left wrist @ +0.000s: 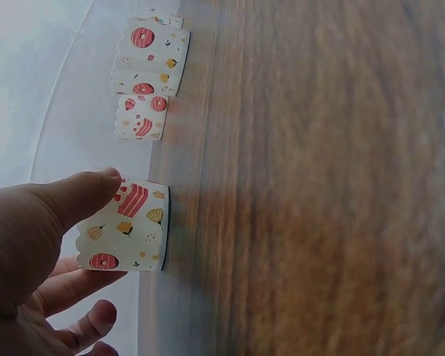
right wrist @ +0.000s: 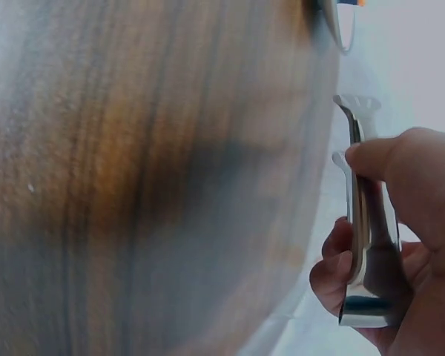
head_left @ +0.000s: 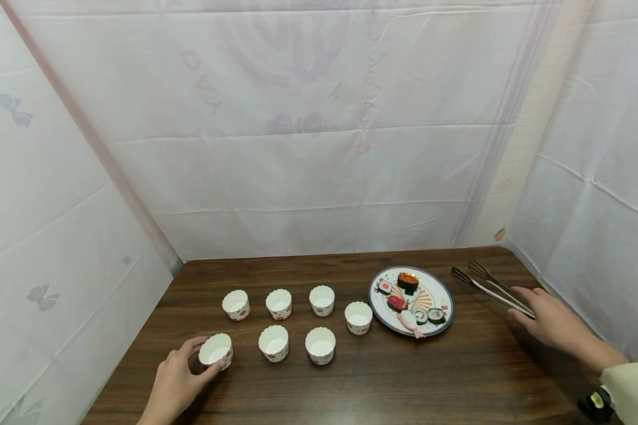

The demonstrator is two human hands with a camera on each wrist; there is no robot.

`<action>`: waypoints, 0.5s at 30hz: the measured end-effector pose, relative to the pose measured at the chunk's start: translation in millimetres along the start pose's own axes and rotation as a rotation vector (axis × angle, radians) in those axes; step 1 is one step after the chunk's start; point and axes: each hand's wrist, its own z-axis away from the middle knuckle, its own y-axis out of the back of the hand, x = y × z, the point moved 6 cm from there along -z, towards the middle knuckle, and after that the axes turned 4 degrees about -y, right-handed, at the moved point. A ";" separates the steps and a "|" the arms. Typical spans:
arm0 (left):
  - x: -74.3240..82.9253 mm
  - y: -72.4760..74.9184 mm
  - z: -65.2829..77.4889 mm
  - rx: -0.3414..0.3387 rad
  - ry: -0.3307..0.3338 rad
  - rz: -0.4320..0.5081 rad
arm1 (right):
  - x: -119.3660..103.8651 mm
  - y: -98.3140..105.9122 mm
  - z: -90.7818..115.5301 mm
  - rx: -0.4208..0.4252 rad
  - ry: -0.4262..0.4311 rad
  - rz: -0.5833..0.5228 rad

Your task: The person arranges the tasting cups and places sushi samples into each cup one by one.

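Note:
My left hand (head_left: 176, 378) grips a white paper baking cup (head_left: 216, 349) at the front left of the table, thumb on one side and fingers on the other. In the left wrist view the cup (left wrist: 126, 226) shows its printed cakes and flowers. Over at the right, my right hand (head_left: 555, 321) holds metal tongs (head_left: 497, 292), their two slotted ends spread apart and pointing toward the plate's side. The right wrist view shows thumb and fingers around the tongs (right wrist: 367, 245). Left of the tongs lies a round plate (head_left: 377, 307) bearing several sushi pieces (head_left: 408, 281).
More paper cups stand on the brown wooden table (head_left: 383, 389): a back row with a cup (head_left: 279, 304) in its middle, a front pair including a cup (head_left: 321, 345), and one cup (head_left: 358, 317) beside the plate. Pale cloth (head_left: 298, 177) hangs behind and along both sides.

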 end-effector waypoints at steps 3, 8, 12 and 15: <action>-0.2 0.0 -0.5 -0.020 0.017 0.005 | -4.6 7.5 -1.1 0.018 0.034 -0.006; -0.2 0.5 -0.5 -0.040 0.041 0.005 | -9.7 19.4 -0.6 0.045 0.078 -0.013; 0.0 0.3 -0.9 -0.036 0.037 0.010 | -13.0 27.2 1.9 0.053 0.090 -0.032; -0.1 0.2 -1.1 -0.025 0.026 0.013 | -17.3 31.9 4.6 0.045 0.104 -0.026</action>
